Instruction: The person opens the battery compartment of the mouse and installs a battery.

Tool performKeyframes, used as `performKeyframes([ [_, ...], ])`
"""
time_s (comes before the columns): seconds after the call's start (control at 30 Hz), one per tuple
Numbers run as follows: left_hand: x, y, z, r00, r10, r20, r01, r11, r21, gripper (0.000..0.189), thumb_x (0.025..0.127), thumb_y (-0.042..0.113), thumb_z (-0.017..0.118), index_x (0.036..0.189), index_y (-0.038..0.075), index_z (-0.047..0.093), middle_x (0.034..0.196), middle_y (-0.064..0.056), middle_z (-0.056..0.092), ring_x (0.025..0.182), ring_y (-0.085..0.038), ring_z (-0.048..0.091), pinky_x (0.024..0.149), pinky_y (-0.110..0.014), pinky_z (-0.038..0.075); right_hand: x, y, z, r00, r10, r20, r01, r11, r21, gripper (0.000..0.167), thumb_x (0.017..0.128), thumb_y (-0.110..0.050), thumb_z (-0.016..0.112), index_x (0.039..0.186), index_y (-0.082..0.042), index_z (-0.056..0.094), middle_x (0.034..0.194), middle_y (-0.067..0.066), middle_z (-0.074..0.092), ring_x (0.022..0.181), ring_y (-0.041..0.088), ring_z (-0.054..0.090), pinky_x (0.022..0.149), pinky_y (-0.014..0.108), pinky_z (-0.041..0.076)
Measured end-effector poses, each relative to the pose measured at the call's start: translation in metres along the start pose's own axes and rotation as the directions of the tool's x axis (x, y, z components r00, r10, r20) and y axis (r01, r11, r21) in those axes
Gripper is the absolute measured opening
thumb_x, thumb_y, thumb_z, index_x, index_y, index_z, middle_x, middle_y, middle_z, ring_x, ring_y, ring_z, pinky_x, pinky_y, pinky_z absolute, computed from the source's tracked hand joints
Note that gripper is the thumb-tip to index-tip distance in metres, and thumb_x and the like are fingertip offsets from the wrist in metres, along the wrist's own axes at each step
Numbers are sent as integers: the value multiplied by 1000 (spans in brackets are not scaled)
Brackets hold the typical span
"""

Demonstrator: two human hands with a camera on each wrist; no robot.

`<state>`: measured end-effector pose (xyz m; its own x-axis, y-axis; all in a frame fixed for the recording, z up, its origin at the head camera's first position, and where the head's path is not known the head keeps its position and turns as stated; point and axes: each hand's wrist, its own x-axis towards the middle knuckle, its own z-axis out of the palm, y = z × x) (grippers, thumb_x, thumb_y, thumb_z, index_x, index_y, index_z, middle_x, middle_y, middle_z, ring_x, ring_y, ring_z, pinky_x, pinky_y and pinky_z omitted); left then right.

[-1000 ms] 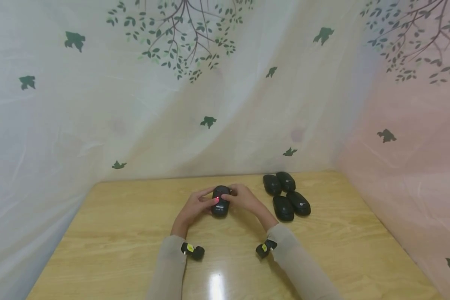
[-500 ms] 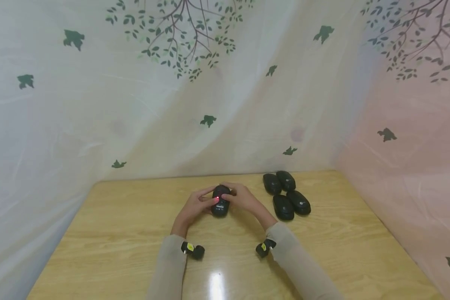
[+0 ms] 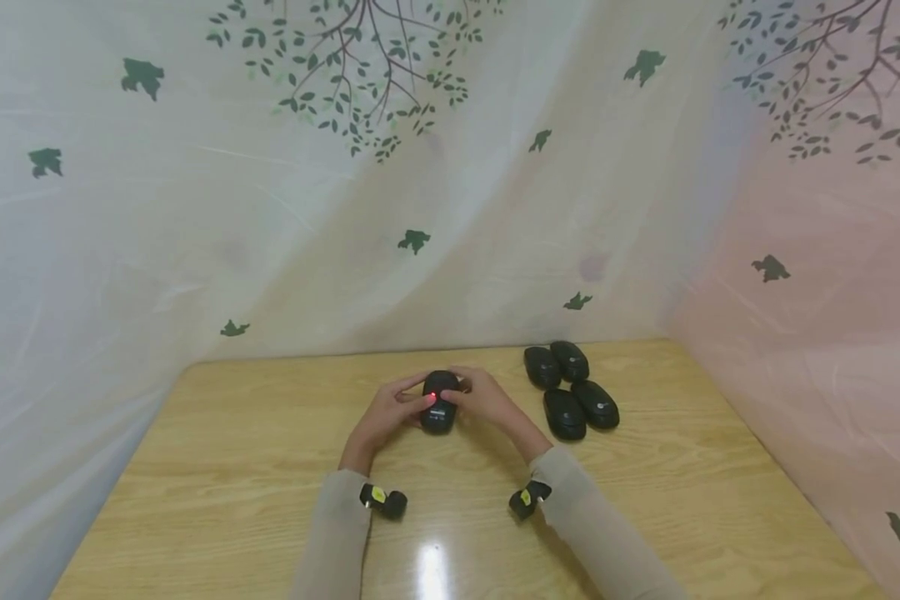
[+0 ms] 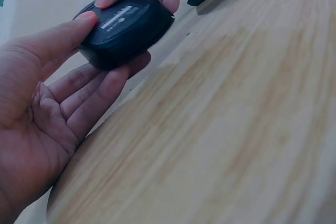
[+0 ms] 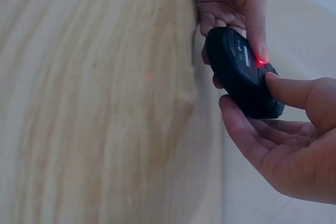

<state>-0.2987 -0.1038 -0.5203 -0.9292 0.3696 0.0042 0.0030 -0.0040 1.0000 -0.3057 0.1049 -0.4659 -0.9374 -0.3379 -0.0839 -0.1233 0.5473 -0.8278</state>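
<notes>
Between both hands a black computer mouse is held with its underside turned up, a pale label and a lit red sensor showing on it. My left hand grips its left side, thumb on the underside near the red light and fingers beneath, as the left wrist view shows on the mouse. From the other side my right hand pinches it, thumb on the underside and fingers below. In the right wrist view the mouse is clear of the wooden surface. The undersides of some fingers are hidden.
Several more black mice lie in a close group to the right of my hands on the wooden table. Behind the table hangs a pale curtain with leaf prints. Each sleeve carries a small wrist camera.
My right fingers at the mouse's far end have shifted slightly. Both hands keep hold of the mouse, and the view has drifted a little.
</notes>
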Motion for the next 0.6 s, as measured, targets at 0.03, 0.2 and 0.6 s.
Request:
performKeyframes([
  [0.03,0,0,0,1000,1,-4,-1,1000,-1,55,97,16,71,149,8,52,113,-32,71,76,-17,76,69,-32,63,0,-1,0,1000,24,2,-24,999,31,43,101,-20,65,139,1,60,115,21,72,80,18,68,67,30,59],
  [0.2,1,0,0,1000,6,-23,-6,1000,-13,55,97,15,71,148,8,53,109,-32,72,73,-17,75,67,-31,63,2,-3,-1,997,82,-11,-80,991,107,38,107,-26,55,123,6,68,104,20,74,75,21,71,68,33,61],
  [0.6,0,-1,0,1000,13,-16,-14,1000,-21,56,97,13,70,149,6,51,115,-34,70,78,-17,76,69,-32,63,0,-8,0,991,131,-37,-128,988,84,36,104,-23,60,126,5,68,105,20,73,72,21,69,65,33,61],
])
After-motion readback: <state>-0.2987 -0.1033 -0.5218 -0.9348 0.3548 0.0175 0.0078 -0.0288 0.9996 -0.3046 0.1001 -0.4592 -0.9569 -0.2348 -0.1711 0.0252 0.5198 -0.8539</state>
